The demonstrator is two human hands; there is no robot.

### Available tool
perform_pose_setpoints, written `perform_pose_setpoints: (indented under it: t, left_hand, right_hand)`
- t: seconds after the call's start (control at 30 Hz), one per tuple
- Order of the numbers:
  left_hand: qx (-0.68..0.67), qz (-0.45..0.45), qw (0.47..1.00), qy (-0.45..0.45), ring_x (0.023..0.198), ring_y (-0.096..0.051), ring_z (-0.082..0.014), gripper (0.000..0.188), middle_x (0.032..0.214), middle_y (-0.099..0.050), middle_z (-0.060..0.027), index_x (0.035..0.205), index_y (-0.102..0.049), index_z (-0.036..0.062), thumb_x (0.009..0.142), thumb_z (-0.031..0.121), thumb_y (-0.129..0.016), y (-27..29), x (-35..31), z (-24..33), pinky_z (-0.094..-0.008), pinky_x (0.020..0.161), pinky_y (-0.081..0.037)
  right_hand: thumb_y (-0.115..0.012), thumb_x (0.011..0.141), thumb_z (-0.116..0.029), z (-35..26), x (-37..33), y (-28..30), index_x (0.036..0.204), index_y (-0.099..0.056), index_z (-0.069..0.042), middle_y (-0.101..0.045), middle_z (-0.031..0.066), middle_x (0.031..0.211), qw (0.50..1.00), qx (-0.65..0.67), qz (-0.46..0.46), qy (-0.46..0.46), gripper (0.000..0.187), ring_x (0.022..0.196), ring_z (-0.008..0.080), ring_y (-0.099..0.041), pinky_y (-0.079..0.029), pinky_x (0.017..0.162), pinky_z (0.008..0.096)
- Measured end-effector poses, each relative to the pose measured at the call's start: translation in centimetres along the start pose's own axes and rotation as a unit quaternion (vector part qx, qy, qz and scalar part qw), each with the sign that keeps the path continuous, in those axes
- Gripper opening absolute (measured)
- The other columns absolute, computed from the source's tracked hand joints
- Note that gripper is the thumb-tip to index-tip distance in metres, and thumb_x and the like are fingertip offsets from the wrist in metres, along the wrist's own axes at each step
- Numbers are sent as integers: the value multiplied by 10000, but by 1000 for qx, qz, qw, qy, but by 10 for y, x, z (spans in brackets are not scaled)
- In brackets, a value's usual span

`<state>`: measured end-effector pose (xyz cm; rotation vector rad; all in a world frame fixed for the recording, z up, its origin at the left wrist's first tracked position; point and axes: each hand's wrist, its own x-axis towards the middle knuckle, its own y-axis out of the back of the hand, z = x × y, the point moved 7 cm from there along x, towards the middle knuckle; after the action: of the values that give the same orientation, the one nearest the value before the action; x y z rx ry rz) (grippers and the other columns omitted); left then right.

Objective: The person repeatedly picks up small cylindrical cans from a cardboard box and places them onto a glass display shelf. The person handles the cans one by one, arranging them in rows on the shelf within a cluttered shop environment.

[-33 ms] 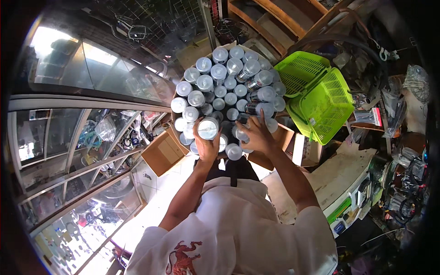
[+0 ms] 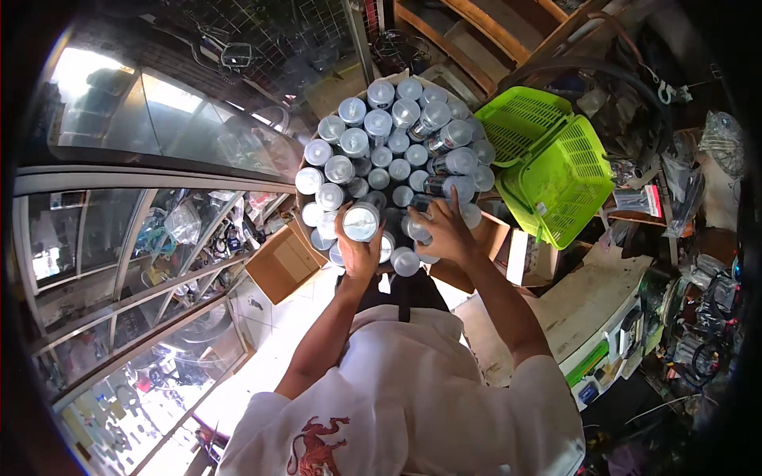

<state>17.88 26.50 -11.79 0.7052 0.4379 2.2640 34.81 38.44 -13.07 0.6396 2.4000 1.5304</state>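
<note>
A person in a white shirt is looking straight down at a dense cluster of silver spray cans (image 2: 397,151), all standing upright so that mostly their round caps are showing. The cans are packed cap beside cap in what appears to be a cardboard box (image 2: 317,95), though only slivers of its rim are visible around them.

The left hand (image 2: 359,246) is wrapping around one can (image 2: 361,222) at the near edge of the cluster, fingers curled about its body and its pale cap facing the camera. This can is sitting higher than its neighbours, its long axis running vertically, in line with the rest.

The right hand (image 2: 444,230) is resting just to the right, fingers spread across the tops of several cans at the same near edge, pressing on or steadying them. It is touching them, but whether it is actually gripping any single can is not clear from this view.

Both hands are working the near edge, close together; the far rows are lying well beyond them, toward the box's far rim. The left hand is the one nearer to the raised can.

To the right of the cans, a bright green plastic basket (image 2: 556,166) is lying tilted. A glass display cabinet (image 2: 143,238) is curving along the left side, and a smaller open cardboard carton (image 2: 278,266) is sitting below the cluster's left edge.
</note>
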Motion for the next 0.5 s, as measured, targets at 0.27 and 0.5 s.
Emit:
perform_pose_setpoints:
  t: [0.27, 0.5]
  left_hand:
    - [-10, -31, 999, 21, 1159, -595, -413, 913, 1350, -524, -278, 1454, -275, -57, 804, 149, -882, -28, -6, 7, -477, 975, -493]
    - [30, -54, 998, 4, 1150, -607, -397, 872, 1327, -531, -278, 1447, -281, -44, 814, 110, -861, -30, -2, 5, -481, 970, -501]
  right_hand:
    - [-847, 641, -429, -1, -5, -8, 1278, -661, -30, -572, 139, 1044, 1000, 25, 4, -14, 775, 1195, 310, -521, -108, 1231, 674]
    - [-810, 747, -436, 2, -12, -12, 1329, -623, -42, -561, 145, 1202, 997, 56, -9, -47, 727, 1321, 316, -463, -96, 1240, 656]
